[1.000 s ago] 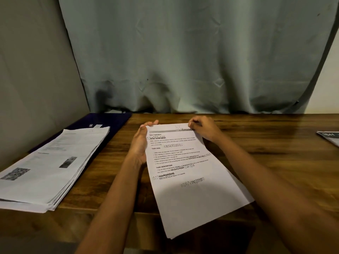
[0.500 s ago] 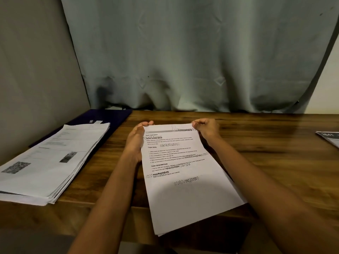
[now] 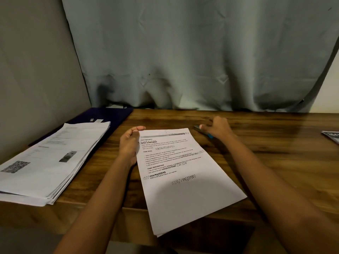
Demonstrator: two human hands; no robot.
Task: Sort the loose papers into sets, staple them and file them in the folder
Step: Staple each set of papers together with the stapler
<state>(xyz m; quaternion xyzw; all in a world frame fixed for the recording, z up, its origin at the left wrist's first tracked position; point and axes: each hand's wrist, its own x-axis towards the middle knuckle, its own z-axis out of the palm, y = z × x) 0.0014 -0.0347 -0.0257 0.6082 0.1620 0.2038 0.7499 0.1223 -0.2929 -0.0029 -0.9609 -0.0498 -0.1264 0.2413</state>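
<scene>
Single head-worn view, forward and down, close over the desk (image 3: 275, 153).

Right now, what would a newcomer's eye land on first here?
The printed sheets at the centre, hanging over the near edge of the wooden table, with the left hand gripping their top left corner. Right of them the right hand grips a slim grey-and-blue object. At far left a thick paper stack lies partly on a dark folder.

- Desk (image 3: 275, 143): varnished wood, soft sheen.
- Held sheets (image 3: 192, 195) and side stack (image 3: 45, 162): matt white paper.
- Curtain (image 3: 183, 52): matt grey-green cloth, creased.
- Folder (image 3: 113, 114): dark blue, matt.
- Small tool (image 3: 203, 132): grey and blue, finish blurred.
</scene>
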